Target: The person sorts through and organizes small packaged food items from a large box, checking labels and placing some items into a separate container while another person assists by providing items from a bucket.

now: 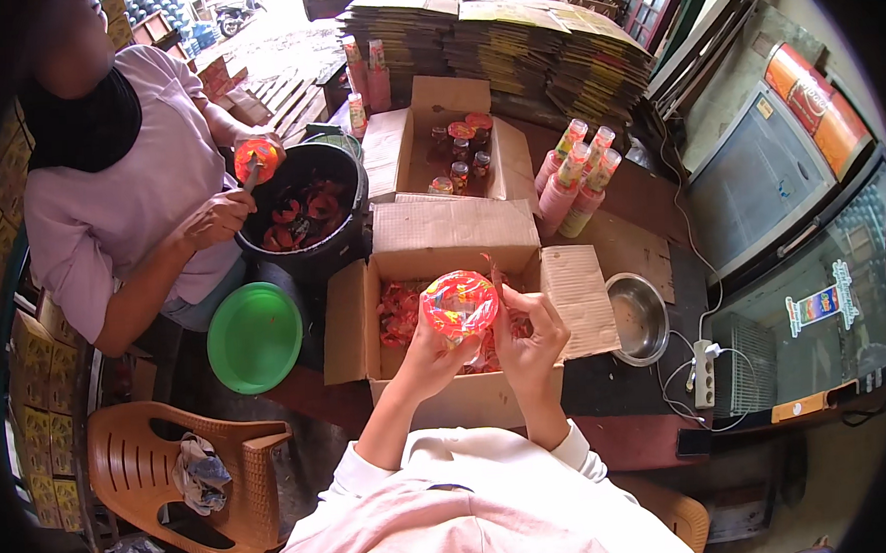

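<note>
My left hand [432,352] grips a plastic cup topped with a red, patterned lid [461,301], held upright over an open cardboard box [579,299]. At the cup's right side, my right hand [526,332] has its fingers closed on a thin red piece [495,274] that sticks up beside the rim; whether it is joined to the lid I cannot tell. Crumpled red wrappers [395,314] lie in the box beneath both hands.
A co-worker [124,208] at left holds a red-topped item over a black bucket [301,244]. Around stand a green basin [253,337], steel bowl [638,321], box of bottles [386,149], stacked cups [583,184], flattened cardboard [496,53], power strip [705,373] and chair [132,463].
</note>
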`<state>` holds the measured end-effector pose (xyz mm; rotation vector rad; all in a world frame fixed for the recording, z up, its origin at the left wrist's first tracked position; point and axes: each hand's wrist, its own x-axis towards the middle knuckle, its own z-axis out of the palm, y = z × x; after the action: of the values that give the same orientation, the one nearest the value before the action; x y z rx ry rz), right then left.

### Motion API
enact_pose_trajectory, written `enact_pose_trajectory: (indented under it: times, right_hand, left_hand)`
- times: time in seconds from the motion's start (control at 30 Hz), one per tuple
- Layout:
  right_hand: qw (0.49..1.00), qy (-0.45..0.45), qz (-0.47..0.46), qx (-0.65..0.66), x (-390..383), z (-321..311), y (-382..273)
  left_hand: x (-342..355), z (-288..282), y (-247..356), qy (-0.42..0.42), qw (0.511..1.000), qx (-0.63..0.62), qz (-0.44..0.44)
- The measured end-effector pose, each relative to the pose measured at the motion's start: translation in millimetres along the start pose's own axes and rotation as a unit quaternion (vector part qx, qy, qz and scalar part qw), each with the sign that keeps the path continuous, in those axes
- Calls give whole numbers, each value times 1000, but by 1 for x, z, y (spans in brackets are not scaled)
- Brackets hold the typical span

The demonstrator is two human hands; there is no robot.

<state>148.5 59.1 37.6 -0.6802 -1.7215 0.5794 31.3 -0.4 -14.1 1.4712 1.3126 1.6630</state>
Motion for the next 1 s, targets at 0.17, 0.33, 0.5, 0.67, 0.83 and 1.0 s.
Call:
enact_pose_trajectory:
  times: [0.17, 0.33, 0.5, 0.67, 0.83, 1.0]
  right_hand:
    - [1000, 16, -2, -17, -6, -1, 4]
    - [999, 8, -27, -38, -8, 2, 5]
    - [997, 13, -50, -57, -4, 3, 5]
    - [997, 6, -42, -58, -1, 3, 10]
    - [999, -34, 1, -17, -2, 0, 5]
    - [999, -23, 14, -41, -7, -2, 6]
  left_hand:
    - [4, -5, 8, 8, 1000, 12, -16]
    - [4, -8, 0, -17, 1000, -14, -11]
    - [3, -10, 1, -30, 998, -19, -53]
    - [4, -10, 9, -13, 997, -36, -65]
    - [8, -18, 2, -8, 1000, 27, -11]
    - [10, -16, 0, -34, 999, 3, -27]
